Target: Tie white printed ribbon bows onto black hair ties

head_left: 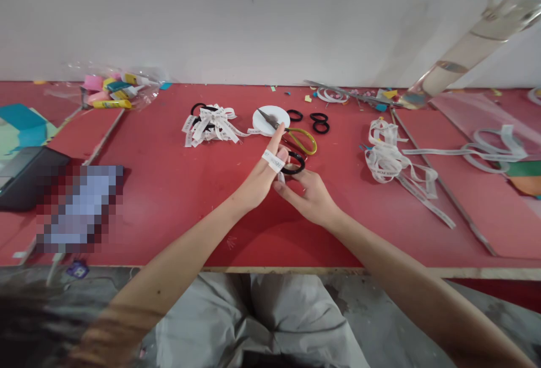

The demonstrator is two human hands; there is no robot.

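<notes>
A black hair tie (301,159) is held between my two hands over the middle of the red table. My left hand (258,181) is closed around its left side, index finger pointing forward. White printed ribbon (273,160) crosses the back of that hand. From the right, my right hand (316,198) curls in under the tie, thumb and fingers at a short white ribbon end; its exact grip is partly hidden. Just beyond, yellow-handled scissors (307,141) rest partly over a white ribbon spool (265,123). More black hair ties (320,118) lie beside it.
Ribbon-tied hair ties (210,125) are heaped left of the spool. Loose ribbon (382,156) lies tangled at right. A clear bottle (459,58) leans at the back right. On the left are a blurred phone-like slab (84,204), a black case (34,176) and a plastic bag (116,89).
</notes>
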